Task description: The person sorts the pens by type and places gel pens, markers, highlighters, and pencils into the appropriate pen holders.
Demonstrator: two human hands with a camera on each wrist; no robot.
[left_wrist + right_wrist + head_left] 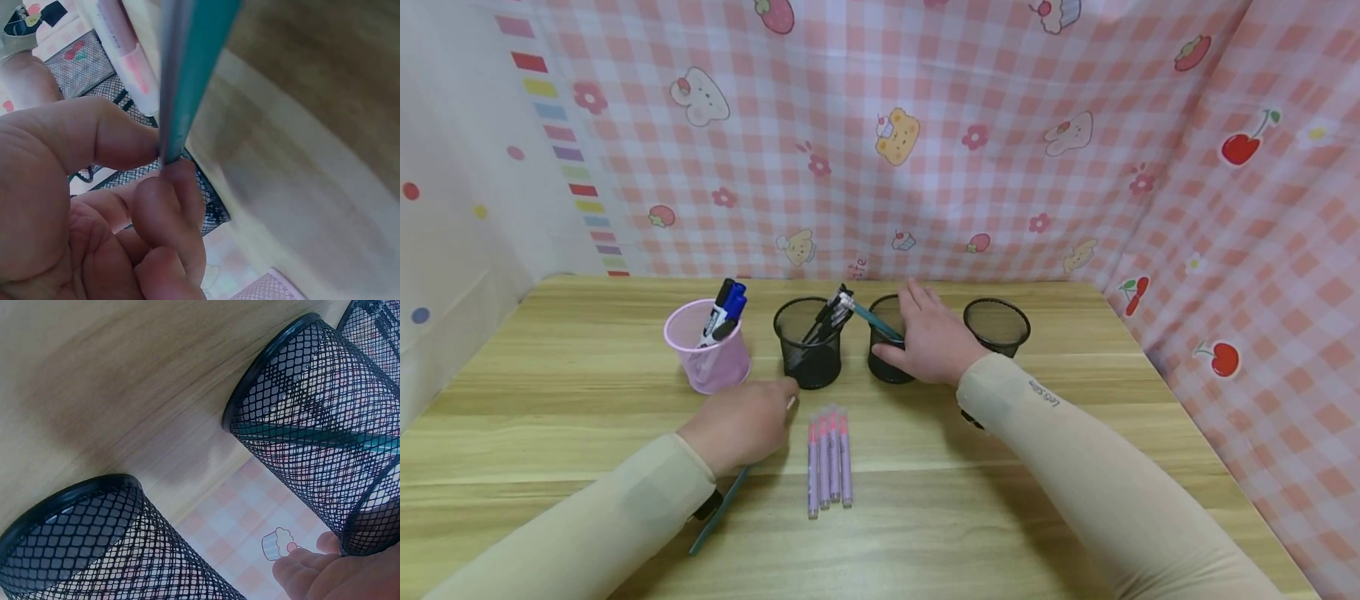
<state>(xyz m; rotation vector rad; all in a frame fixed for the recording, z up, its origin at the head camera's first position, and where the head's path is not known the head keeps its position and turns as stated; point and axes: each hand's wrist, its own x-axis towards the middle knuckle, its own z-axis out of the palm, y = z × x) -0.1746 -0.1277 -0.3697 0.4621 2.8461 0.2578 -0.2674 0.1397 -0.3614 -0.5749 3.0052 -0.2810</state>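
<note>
My left hand pinches a teal pencil between thumb and fingers, low over the table. The pencil's long end slopes toward the near left in the head view. My right hand spans a black mesh cup, its fingers extended past the rim and its thumb stretched along the near side. Inside that cup stands another teal pencil, leaning left over the rim; the hand hides part of the cup. Several lilac pens with pink ends lie side by side on the table, right of my left hand.
A pink mesh cup with blue and black markers stands left. Beside it, a black mesh cup holds black pens. Another black mesh cup is right, partly behind my wrist. A checked curtain hangs behind the table.
</note>
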